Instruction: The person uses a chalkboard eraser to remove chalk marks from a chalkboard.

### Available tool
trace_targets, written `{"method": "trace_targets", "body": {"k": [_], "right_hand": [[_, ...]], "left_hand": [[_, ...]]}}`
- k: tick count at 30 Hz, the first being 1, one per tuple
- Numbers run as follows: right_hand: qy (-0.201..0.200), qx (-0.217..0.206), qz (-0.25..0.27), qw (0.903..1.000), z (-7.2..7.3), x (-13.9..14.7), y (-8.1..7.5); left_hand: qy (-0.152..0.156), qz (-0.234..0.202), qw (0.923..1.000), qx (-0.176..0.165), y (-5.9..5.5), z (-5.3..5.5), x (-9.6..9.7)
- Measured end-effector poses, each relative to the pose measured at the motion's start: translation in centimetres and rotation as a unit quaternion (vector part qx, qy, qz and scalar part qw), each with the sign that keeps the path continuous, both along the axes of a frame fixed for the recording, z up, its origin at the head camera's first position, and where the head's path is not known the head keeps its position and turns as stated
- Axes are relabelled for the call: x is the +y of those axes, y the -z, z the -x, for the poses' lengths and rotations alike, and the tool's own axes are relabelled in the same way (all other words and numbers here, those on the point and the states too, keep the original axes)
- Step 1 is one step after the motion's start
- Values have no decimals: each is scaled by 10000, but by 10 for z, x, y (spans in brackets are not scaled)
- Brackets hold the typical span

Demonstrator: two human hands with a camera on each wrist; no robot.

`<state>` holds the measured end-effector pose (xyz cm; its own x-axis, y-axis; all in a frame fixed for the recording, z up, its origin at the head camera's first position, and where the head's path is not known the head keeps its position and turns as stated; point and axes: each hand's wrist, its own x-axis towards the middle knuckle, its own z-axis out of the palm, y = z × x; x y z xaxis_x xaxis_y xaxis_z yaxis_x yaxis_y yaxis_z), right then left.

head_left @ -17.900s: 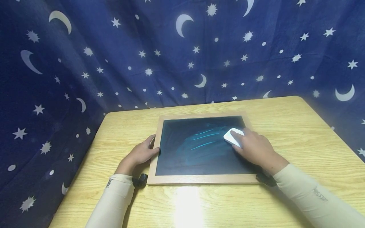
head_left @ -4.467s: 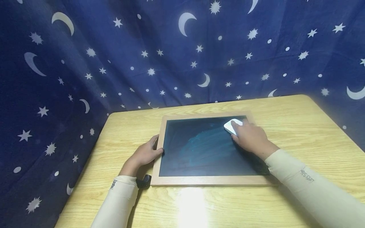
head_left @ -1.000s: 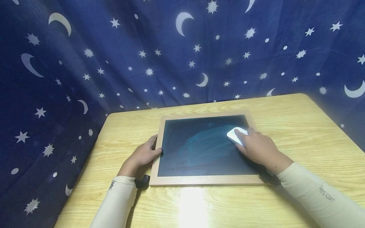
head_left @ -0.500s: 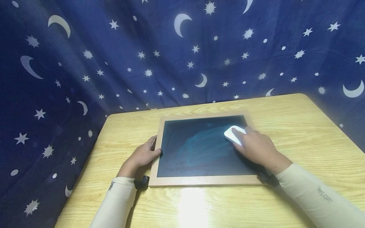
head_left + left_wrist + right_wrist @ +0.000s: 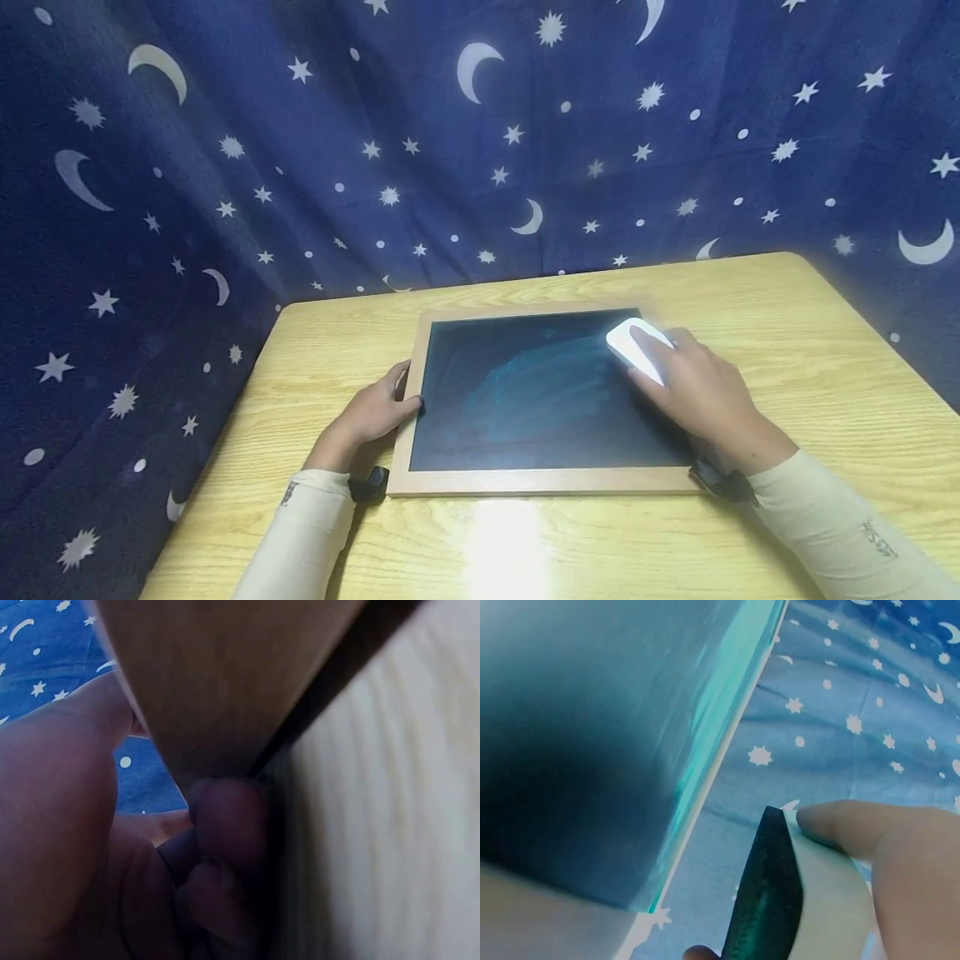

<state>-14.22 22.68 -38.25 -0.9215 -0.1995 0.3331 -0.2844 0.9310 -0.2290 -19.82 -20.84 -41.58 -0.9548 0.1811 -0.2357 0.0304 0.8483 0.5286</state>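
Note:
A chalkboard (image 5: 480,446) with a light wooden frame lies on the table, a hazy teal smear across its dark middle. My left hand (image 5: 372,414) grips the frame's left side, thumb on top; the left wrist view shows curled fingertips against the wooden edge (image 5: 217,682). Over the board's right part, my right hand (image 5: 708,393) holds a white chalkboard eraser (image 5: 628,338). In the right wrist view the eraser's dark felt pad (image 5: 769,892), tinged teal, is tilted and apart from the board. There a teal chalk streak (image 5: 727,682) runs along the board's edge.
The light wood-grain table (image 5: 337,333) extends around the board. A dark blue curtain (image 5: 427,100) with moons and stars hangs behind and to the left. A dark wrist camera (image 5: 369,485) sits by the board's front left corner.
Blue chalk lines seen 17.9 seconds ago are gone, leaving a smear. Over the last half second my right hand and the eraser have moved right. My left hand keeps its grip on the frame.

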Motion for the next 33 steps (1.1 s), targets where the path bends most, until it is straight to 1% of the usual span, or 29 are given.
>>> {"method": "trace_targets", "body": {"k": [6,13,19,24,27,33], "right_hand": [[151,-40,197,9997,0,8,2],[377,-74,304,9988,3,19,6],[628,-343,315,9969,8,34,5],[780,-662,312,9943,14,46,6],[865,-865,350,9919,16,52,9],[979,-1036,328,9892,21,66,20]], "left_hand": [[-37,-2,10000,-38,-1,-1,0],[-25,26,10000,-33,2,0,0],[-39,-19,10000,-71,4,1,-2],[-40,-20,10000,-50,5,1,-3],[-37,10,10000,-31,5,1,-3],[-52,-62,10000,-51,5,0,-2]]}}
